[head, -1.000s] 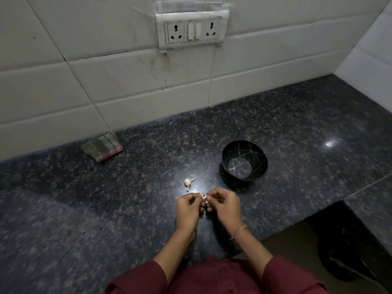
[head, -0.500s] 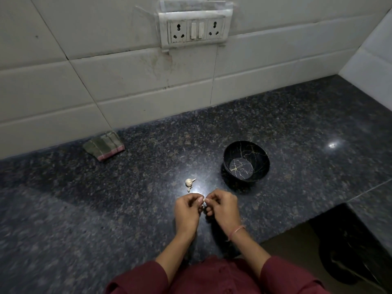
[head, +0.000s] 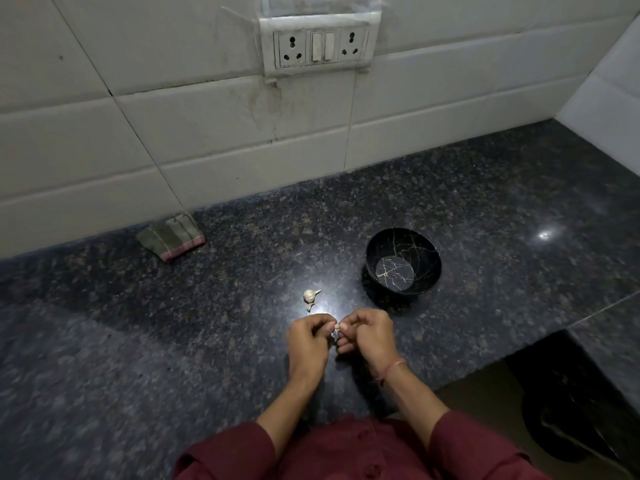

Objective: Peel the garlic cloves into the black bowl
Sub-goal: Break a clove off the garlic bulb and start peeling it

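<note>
My left hand [head: 308, 341] and my right hand [head: 369, 336] meet fingertip to fingertip just above the dark granite counter [head: 173, 323]. Between them they pinch a small pale garlic clove [head: 336, 327], mostly hidden by the fingers; a bit of skin hangs below it. A small garlic bulb [head: 309, 295] lies on the counter just beyond my left hand, with a loose clove [head: 309, 307] beside it. The black bowl [head: 429, 252] with thin gold crack lines stands up and to the right of my hands; nothing shows inside it.
A folded greenish cloth with a pink edge [head: 170, 236] lies by the tiled wall at the left. A socket and switch plate [head: 320, 46] is mounted on the wall. The counter's front edge drops off at the lower right to a dark floor gap [head: 554, 393].
My hands stay together on the clove, with the fingers shifting slightly on it. The view has drifted a little; the bulb and bowl have not moved.
</note>
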